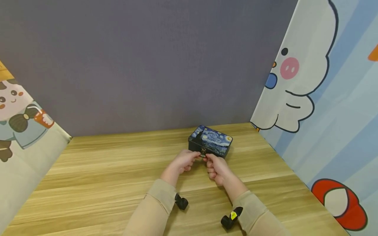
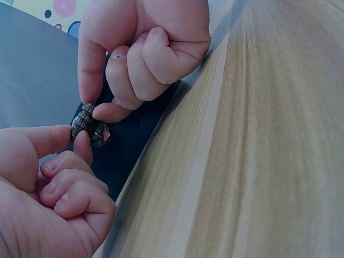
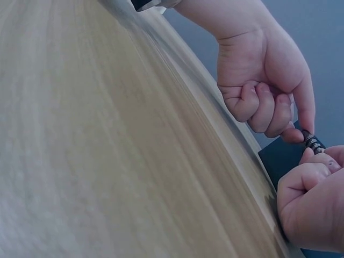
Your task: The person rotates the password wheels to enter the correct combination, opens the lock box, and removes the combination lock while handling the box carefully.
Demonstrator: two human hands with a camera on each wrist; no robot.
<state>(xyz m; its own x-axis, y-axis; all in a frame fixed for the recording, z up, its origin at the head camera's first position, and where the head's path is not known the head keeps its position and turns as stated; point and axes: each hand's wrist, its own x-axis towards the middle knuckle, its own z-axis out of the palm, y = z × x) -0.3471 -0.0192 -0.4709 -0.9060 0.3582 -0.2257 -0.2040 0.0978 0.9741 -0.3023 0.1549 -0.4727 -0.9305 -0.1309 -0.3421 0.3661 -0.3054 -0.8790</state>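
Observation:
A dark box (image 1: 211,141) with a swirling blue night-sky picture on its lid lies closed on the wooden table, near the back. At its front hangs a small combination padlock (image 2: 85,117) with number dials, below a metal clasp (image 1: 203,151). My left hand (image 1: 183,161) pinches one end of the padlock between thumb and forefinger. From the other side, my right hand (image 1: 217,168) pinches the opposite end the same way. The other fingers of both hands are curled into the palms. In the right wrist view, my right hand partly hides the padlock.
The wood-grain table (image 1: 97,177) extends around the box. Behind stands a grey partition (image 1: 147,65), and cartoon-printed panels flank the left and right sides. Both cuffs carry small black wrist cameras, such as the left camera (image 1: 181,202).

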